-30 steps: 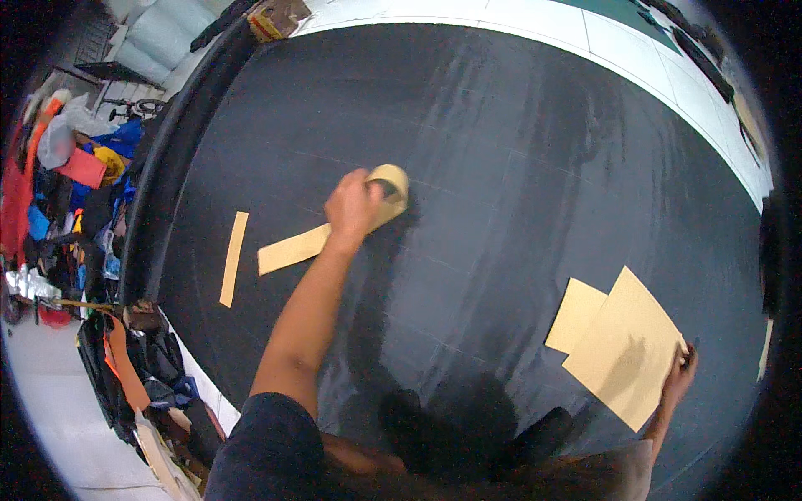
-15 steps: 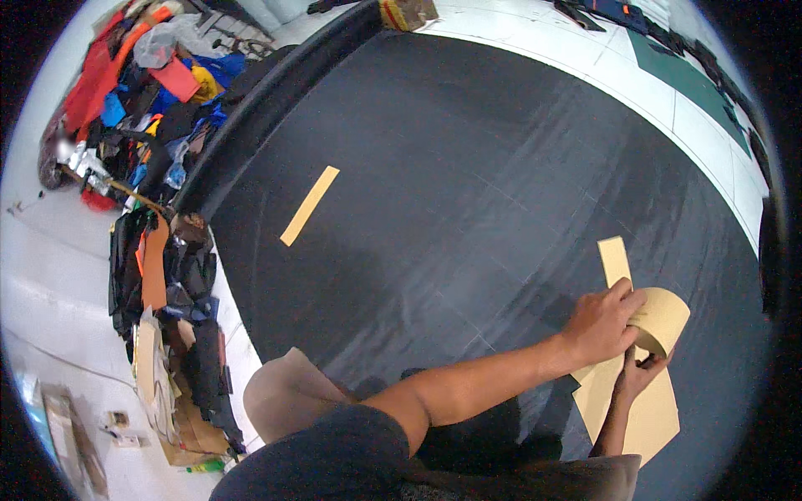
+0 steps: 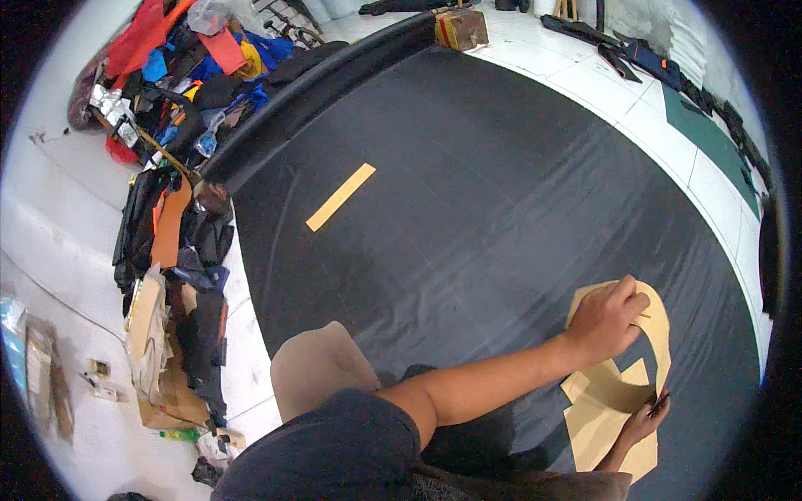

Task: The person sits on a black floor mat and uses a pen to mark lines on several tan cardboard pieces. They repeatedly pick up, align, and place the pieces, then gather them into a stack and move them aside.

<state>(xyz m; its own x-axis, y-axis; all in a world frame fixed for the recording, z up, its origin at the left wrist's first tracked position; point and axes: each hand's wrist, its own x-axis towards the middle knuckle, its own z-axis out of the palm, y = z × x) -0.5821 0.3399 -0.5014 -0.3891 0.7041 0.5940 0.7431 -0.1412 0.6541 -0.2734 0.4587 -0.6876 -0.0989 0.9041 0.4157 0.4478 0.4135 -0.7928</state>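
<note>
the left hand (image 3: pixel 608 327) was clamped on the upper part of a long tan strip (image 3: pixel 660 330), its thumb and fingers pinched together over the edge. the strip stood up off the black sheet (image 3: pixel 468 184) in an open curve, bowing out to the right of the left hand and running down toward the right hand (image 3: pixel 643 422). the right hand had its fingers closed on the strip's lower bend, though the exact grip was partly hidden. the curve lay toward the lower right of the view, above flat tan pieces (image 3: pixel 591 430) that overlapped one another at different angles. the right forearm crossed over these pieces, and the left forearm reached in from the lower left.

well apart from both hands, a short tan strip (image 3: pixel 341 197) lay flat and slanted on the black sheet. a thick black roll (image 3: pixel 326 92) ran along the sheet's far left edge, with a cardboard box (image 3: pixel 464 32) at its upper end. beyond the roll sat a heap of mixed coloured materials (image 3: pixel 221 50).
</note>
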